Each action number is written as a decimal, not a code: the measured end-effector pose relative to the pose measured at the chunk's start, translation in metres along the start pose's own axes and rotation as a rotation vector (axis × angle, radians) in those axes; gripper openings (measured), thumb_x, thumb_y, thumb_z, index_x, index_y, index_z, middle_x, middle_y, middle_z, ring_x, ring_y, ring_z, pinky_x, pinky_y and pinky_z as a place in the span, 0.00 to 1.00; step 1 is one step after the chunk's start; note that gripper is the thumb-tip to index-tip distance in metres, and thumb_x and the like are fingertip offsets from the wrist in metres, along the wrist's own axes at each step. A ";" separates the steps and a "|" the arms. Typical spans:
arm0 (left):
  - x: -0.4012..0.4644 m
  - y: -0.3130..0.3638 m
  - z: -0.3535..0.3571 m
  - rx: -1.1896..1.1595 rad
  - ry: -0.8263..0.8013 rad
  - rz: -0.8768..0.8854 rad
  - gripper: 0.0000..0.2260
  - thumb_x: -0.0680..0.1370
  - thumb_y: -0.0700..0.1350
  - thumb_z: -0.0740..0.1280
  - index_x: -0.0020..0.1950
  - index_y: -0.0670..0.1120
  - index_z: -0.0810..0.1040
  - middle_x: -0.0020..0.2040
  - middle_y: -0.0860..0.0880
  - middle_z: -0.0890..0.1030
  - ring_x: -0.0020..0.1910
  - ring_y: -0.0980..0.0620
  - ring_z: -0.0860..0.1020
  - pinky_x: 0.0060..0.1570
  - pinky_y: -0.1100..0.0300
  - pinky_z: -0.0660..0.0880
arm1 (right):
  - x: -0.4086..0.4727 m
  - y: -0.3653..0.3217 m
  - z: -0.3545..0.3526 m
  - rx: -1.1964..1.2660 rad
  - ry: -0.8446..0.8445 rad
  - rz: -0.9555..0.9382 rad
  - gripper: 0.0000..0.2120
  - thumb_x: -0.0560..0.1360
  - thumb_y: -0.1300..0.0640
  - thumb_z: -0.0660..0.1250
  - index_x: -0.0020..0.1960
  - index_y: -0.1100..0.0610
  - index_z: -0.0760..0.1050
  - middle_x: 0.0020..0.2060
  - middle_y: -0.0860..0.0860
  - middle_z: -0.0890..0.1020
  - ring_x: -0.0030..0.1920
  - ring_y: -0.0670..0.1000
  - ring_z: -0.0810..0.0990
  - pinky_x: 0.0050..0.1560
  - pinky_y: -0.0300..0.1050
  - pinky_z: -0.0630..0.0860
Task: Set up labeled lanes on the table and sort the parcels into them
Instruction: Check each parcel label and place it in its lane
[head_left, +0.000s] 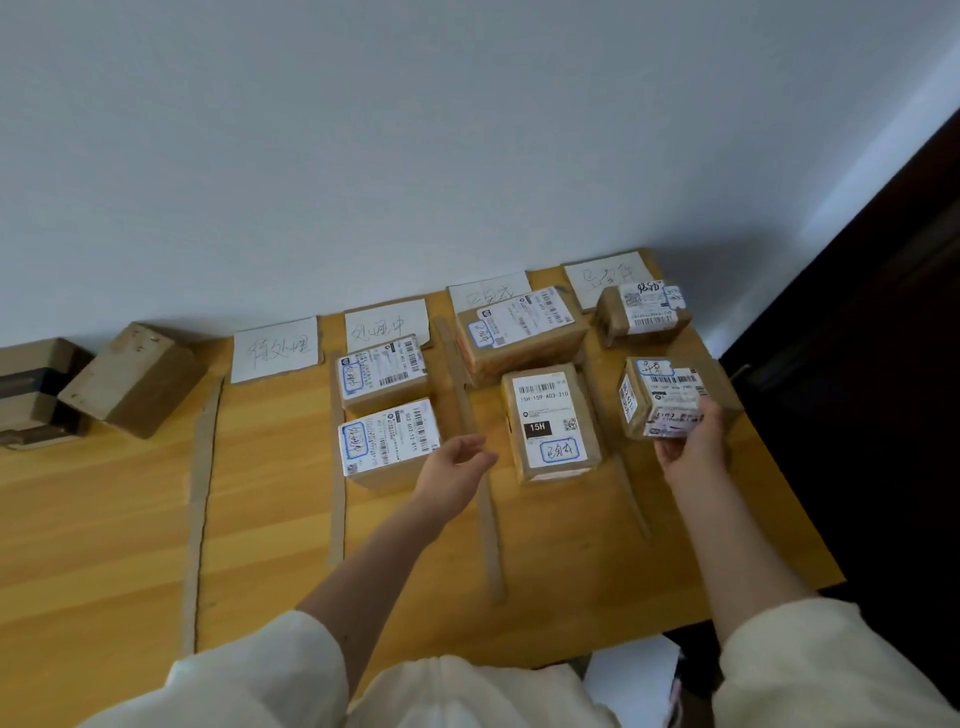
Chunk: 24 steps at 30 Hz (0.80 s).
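Cardboard strips split the wooden table into lanes, each headed by a handwritten white card at the wall. The leftmost lane holds no parcel. Two labelled parcels lie in the second lane, two in the third, and one at the back of the fourth. My right hand grips a small labelled parcel by its near side at the front of the fourth lane. My left hand hovers open, palm up, between the second and third lanes.
A plain brown box leans against stacked boxes at the table's far left, outside the lanes. The white wall runs along the back. A dark door stands right of the table's edge. White paper lies below the near edge.
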<state>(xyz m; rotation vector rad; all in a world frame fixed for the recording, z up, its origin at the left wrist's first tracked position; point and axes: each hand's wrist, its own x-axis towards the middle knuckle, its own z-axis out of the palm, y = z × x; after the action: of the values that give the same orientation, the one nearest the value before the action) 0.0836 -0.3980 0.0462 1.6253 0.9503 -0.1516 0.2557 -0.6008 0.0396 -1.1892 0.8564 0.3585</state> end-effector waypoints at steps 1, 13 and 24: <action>0.002 0.001 0.003 0.010 0.002 -0.004 0.17 0.77 0.50 0.68 0.65 0.50 0.75 0.57 0.52 0.79 0.57 0.53 0.76 0.59 0.54 0.75 | 0.007 -0.001 0.001 0.006 0.004 0.012 0.18 0.74 0.46 0.65 0.58 0.56 0.74 0.48 0.51 0.82 0.53 0.50 0.81 0.53 0.43 0.78; 0.019 0.010 0.014 0.046 0.025 -0.039 0.15 0.78 0.49 0.67 0.65 0.50 0.75 0.58 0.52 0.78 0.56 0.54 0.75 0.56 0.58 0.73 | 0.057 -0.019 0.027 -0.003 0.022 0.055 0.16 0.75 0.52 0.65 0.60 0.57 0.73 0.49 0.51 0.83 0.48 0.51 0.83 0.53 0.47 0.80; 0.017 0.003 0.006 0.056 0.024 -0.025 0.16 0.78 0.49 0.67 0.65 0.50 0.76 0.59 0.52 0.79 0.59 0.53 0.76 0.63 0.51 0.74 | 0.042 -0.018 0.031 -0.063 0.033 0.056 0.11 0.80 0.52 0.60 0.58 0.57 0.74 0.49 0.52 0.81 0.49 0.50 0.80 0.56 0.46 0.75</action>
<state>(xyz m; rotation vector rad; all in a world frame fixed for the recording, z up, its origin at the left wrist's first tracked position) 0.0991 -0.3949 0.0369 1.6709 0.9923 -0.1777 0.3069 -0.5864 0.0244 -1.2338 0.9139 0.4157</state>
